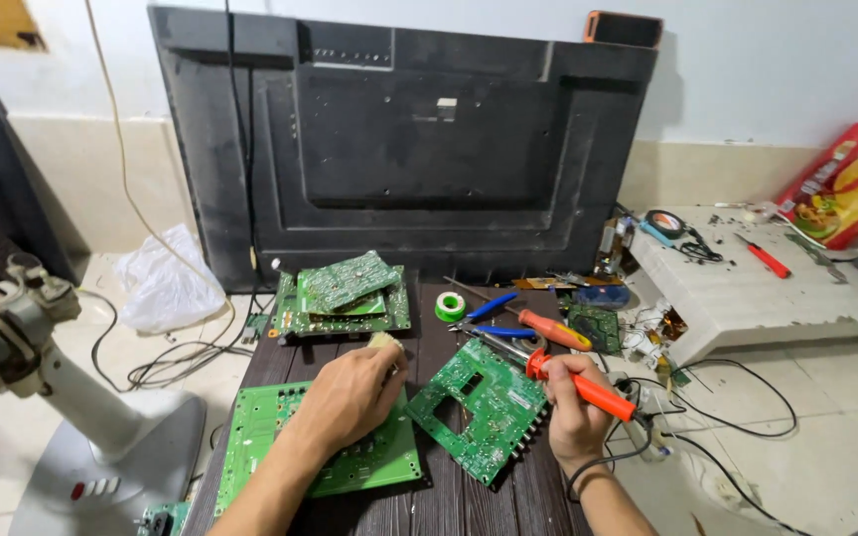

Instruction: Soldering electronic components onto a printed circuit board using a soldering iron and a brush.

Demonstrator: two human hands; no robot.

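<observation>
Seated over a dark slatted wooden table (454, 496) at the centre of the frame, a person works with both bare hands among green circuit boards. At lower right of centre, the right hand (570, 397) has its fingers clamped round the orange handle of a soldering iron (588, 389), whose metal tip points up and left, over the upper edge of a square green circuit board (479, 409) lying tilted on the table. Left of it, the left hand (350, 395) rests on a larger green circuit board (280, 437) at lower left of centre, fingers curled together on a small pale lump (384, 341); what the lump is cannot be told. Just above, a stack of green circuit boards (345, 293) sits near a green roll of tape (450, 307). Blue-handled pliers (494, 318) and an orange-handled screwdriver (548, 328) lie beside the iron. Behind everything, a black flat-screen television back panel (409, 149) leans against the wall. At lower left stands a grey fan base (101, 447); at right, a low white bench (747, 288) carries tools.
</observation>
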